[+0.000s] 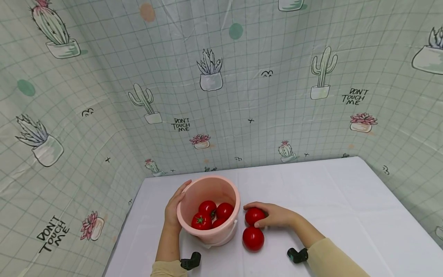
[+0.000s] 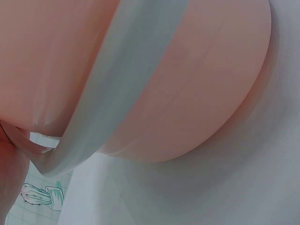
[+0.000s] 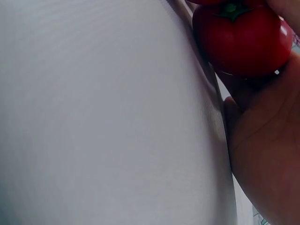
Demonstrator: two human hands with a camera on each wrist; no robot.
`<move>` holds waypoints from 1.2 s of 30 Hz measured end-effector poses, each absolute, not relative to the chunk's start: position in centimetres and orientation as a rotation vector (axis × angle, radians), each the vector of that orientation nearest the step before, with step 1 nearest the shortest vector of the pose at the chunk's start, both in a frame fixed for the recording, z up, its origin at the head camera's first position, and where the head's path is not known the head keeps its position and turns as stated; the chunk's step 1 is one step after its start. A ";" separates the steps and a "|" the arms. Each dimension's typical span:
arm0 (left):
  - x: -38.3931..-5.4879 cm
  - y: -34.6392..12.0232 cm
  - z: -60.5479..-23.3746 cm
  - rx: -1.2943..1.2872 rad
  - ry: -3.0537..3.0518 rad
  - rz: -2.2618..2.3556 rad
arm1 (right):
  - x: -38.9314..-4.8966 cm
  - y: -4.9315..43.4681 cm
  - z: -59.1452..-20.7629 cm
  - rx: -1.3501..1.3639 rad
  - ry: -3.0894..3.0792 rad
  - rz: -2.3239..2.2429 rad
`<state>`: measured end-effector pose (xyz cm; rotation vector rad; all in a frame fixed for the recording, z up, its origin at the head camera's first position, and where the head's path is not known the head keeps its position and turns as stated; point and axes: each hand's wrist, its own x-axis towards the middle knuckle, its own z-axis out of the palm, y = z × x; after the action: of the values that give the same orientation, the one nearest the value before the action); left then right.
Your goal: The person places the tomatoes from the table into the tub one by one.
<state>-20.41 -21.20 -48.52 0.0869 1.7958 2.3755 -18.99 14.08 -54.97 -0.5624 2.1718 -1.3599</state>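
A pink bucket (image 1: 219, 237) with a pale handle (image 2: 110, 89) stands on the table, several red tomatoes (image 1: 201, 221) inside it. My left hand (image 1: 174, 207) holds the bucket's left side, fingers along the outer wall up to the rim; its thumb is hidden. Just right of the bucket, my right hand (image 1: 277, 215) grips a tomato (image 1: 254, 215) between thumb and fingers. A second tomato (image 1: 253, 239) lies on the table directly in front of the gripped one. In the right wrist view, a tomato (image 3: 241, 42) with a green calyx shows beside the palm.
A white cloth covers the table (image 1: 311, 188). Behind and on both sides hangs a grid-patterned curtain (image 1: 242, 104) printed with cacti. Each wrist carries a small black device (image 1: 297, 255) near the sleeve.
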 end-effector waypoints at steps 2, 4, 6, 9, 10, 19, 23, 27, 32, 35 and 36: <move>-20.4 -21.2 -48.6 0.082 1.800 2.373 | -18.9 14.0 -54.9 -0.571 2.167 -1.361; -20.4 -21.2 -48.6 0.079 1.803 2.371 | -18.9 14.0 -54.8 -0.581 2.159 -1.364; -20.4 -21.3 -48.6 0.080 1.800 2.372 | -18.9 14.1 -54.8 -0.587 2.150 -1.366; -20.4 -21.3 -48.7 0.084 1.787 2.378 | -19.0 14.3 -54.9 -0.591 2.148 -1.365; -20.4 -21.3 -48.7 0.086 1.783 2.379 | -19.1 14.4 -54.9 -0.594 2.152 -1.365; -20.3 -21.4 -48.6 0.085 1.789 2.375 | -19.5 14.9 -54.3 -0.637 2.196 -1.361; -20.3 -21.4 -48.5 0.086 1.786 2.382 | -19.6 14.8 -53.8 -0.640 2.192 -1.364; -20.3 -21.4 -48.5 0.096 1.778 2.385 | -19.7 14.8 -53.0 -0.631 2.189 -1.354; -20.2 -21.4 -48.6 0.113 1.794 2.380 | -20.2 14.9 -51.7 -0.629 2.190 -1.352; -20.2 -21.4 -48.6 0.135 1.818 2.380 | -20.7 15.1 -50.7 -0.646 2.201 -1.356; -20.2 -21.4 -48.6 0.138 1.822 2.381 | -21.0 15.1 -50.4 -0.654 2.210 -1.353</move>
<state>-20.22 -21.44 -48.59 0.1383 1.8221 2.3806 -20.96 15.13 -50.42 -0.6540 2.2103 -1.3526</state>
